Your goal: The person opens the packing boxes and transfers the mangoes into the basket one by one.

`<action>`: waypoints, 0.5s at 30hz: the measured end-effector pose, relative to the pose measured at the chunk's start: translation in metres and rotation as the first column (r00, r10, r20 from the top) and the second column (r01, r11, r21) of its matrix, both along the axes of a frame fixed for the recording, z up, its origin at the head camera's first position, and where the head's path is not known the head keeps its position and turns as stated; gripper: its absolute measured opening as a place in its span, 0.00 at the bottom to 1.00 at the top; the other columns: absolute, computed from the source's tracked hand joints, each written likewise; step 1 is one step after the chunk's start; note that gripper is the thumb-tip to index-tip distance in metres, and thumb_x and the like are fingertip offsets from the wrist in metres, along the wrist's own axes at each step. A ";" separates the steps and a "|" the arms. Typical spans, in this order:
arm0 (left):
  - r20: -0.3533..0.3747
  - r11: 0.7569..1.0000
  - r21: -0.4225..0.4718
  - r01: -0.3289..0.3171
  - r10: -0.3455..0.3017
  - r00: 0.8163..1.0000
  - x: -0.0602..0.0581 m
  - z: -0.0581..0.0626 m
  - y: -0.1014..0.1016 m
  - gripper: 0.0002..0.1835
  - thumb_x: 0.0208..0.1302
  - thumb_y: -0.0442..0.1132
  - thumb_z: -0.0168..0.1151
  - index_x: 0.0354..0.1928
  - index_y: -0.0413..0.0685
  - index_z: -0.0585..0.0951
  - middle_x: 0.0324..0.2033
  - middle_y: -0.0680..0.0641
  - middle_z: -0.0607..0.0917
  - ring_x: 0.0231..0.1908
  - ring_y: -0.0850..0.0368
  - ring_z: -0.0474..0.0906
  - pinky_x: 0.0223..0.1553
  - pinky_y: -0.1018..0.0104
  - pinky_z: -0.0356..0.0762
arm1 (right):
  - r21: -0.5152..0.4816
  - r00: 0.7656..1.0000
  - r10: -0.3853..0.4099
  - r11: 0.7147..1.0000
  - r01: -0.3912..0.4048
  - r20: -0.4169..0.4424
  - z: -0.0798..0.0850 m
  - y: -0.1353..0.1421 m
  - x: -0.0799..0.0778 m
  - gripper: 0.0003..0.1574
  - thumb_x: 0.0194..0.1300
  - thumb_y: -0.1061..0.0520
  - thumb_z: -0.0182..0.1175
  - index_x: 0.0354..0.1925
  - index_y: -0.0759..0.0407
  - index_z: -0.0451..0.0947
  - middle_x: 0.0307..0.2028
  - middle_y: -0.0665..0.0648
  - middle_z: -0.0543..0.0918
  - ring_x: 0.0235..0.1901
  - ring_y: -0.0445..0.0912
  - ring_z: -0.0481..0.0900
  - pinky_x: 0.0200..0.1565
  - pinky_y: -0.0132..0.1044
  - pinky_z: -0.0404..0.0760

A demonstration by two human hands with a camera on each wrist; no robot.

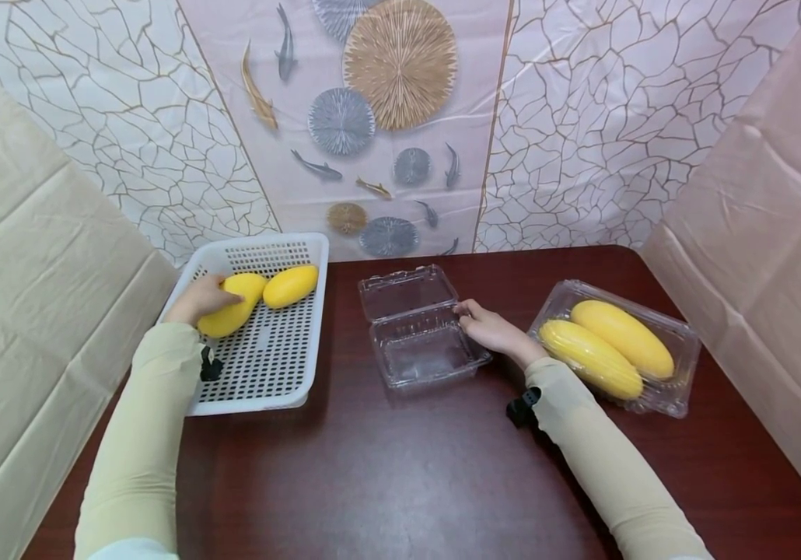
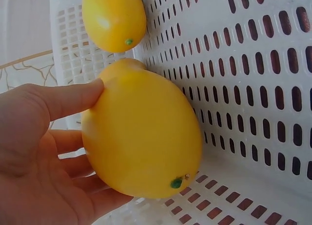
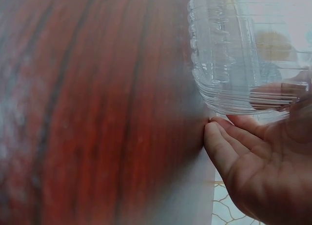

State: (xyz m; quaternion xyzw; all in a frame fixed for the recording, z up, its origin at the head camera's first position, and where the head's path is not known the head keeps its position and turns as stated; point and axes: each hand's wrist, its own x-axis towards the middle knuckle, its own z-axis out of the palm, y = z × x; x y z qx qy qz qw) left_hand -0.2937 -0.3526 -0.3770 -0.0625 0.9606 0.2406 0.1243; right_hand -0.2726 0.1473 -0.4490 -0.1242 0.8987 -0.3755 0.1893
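Note:
My left hand (image 1: 203,300) grips a yellow mango (image 2: 144,134) in the white basket (image 1: 313,342), thumb on one side and fingers along the other. In the left wrist view the mango shows a small green spot at its lower end. A second yellow mango (image 1: 292,286) lies beside it, toward the basket's back right. My right hand (image 1: 490,328) holds the right side of a clear plastic clamshell box (image 1: 421,354) at the middle of the table. The box's lid is folded back toward the wall. In the right wrist view the right hand's (image 3: 258,161) fingers lie at the box's corner, one showing through the plastic.
To the right, a clear plastic box (image 1: 683,350) holds two long yellow fruits (image 1: 623,339), close by my right forearm. The dark red table (image 1: 400,467) meets a patterned cloth (image 1: 386,179) at the back. Beige cloth walls (image 1: 29,257) stand at both sides.

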 end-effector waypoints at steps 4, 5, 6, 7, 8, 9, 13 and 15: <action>0.035 0.999 -0.049 -0.006 0.008 0.999 0.000 0.001 0.000 0.37 0.76 0.46 0.49 0.70 0.18 0.55 0.63 0.20 0.65 0.61 0.26 0.66 0.63 0.36 0.65 | 0.000 1.000 -0.002 1.000 0.002 -0.002 0.001 0.000 -0.001 0.30 0.79 0.52 0.36 0.72 0.63 0.58 0.71 0.68 0.65 0.70 0.61 0.64 0.68 0.58 0.63; 0.044 0.998 -0.058 -0.011 0.013 0.999 0.000 0.001 0.001 0.37 0.77 0.47 0.48 0.70 0.18 0.56 0.62 0.20 0.66 0.60 0.27 0.67 0.62 0.36 0.66 | -0.002 1.000 -0.002 1.000 0.002 -0.002 0.001 0.000 -0.001 0.30 0.79 0.52 0.36 0.72 0.63 0.58 0.71 0.68 0.65 0.70 0.61 0.63 0.68 0.58 0.63; 0.048 0.997 -0.070 -0.013 0.016 0.999 0.000 0.002 0.001 0.37 0.77 0.47 0.47 0.69 0.18 0.56 0.61 0.20 0.67 0.58 0.28 0.69 0.61 0.37 0.68 | -0.002 1.000 -0.002 1.000 0.002 -0.002 0.001 0.000 -0.001 0.30 0.79 0.52 0.36 0.72 0.63 0.58 0.71 0.68 0.65 0.70 0.61 0.63 0.68 0.58 0.63; 0.049 0.997 -0.076 -0.014 0.018 0.999 0.000 0.002 0.002 0.36 0.78 0.48 0.46 0.69 0.17 0.57 0.59 0.20 0.69 0.56 0.29 0.70 0.59 0.38 0.70 | -0.002 1.000 -0.001 1.000 0.001 -0.002 0.000 0.000 -0.001 0.30 0.79 0.52 0.36 0.72 0.63 0.58 0.71 0.68 0.65 0.70 0.61 0.63 0.68 0.58 0.63; 0.048 0.997 -0.076 -0.019 0.023 0.999 0.001 0.001 0.002 0.36 0.78 0.48 0.46 0.68 0.17 0.59 0.57 0.21 0.70 0.54 0.31 0.72 0.57 0.39 0.71 | -0.003 1.000 -0.002 1.000 0.002 -0.002 0.000 0.000 0.000 0.30 0.79 0.52 0.36 0.72 0.63 0.58 0.71 0.68 0.65 0.70 0.61 0.63 0.68 0.58 0.63; 0.045 0.997 -0.075 -0.024 0.027 0.999 0.002 0.001 0.003 0.35 0.78 0.47 0.46 0.67 0.16 0.60 0.55 0.22 0.71 0.51 0.33 0.72 0.55 0.40 0.73 | -0.003 1.000 -0.001 1.000 0.001 -0.004 0.000 0.000 0.000 0.30 0.79 0.52 0.36 0.72 0.63 0.58 0.71 0.69 0.65 0.70 0.61 0.63 0.68 0.58 0.63; 0.020 0.997 -0.064 -0.033 0.034 0.999 0.005 0.000 0.003 0.34 0.78 0.47 0.46 0.66 0.17 0.61 0.53 0.24 0.72 0.47 0.36 0.72 0.51 0.43 0.74 | -0.001 1.000 0.001 1.000 -0.001 -0.007 -0.001 0.001 -0.001 0.30 0.79 0.52 0.37 0.72 0.63 0.58 0.71 0.69 0.65 0.70 0.61 0.63 0.68 0.58 0.63; 0.006 0.997 -0.064 -0.032 0.032 0.999 0.006 -0.001 0.002 0.33 0.78 0.46 0.46 0.66 0.16 0.61 0.53 0.23 0.72 0.47 0.36 0.72 0.50 0.42 0.74 | 0.001 1.000 0.005 1.000 -0.005 -0.006 -0.002 0.001 -0.001 0.30 0.79 0.52 0.37 0.72 0.63 0.58 0.71 0.69 0.65 0.70 0.61 0.64 0.68 0.58 0.63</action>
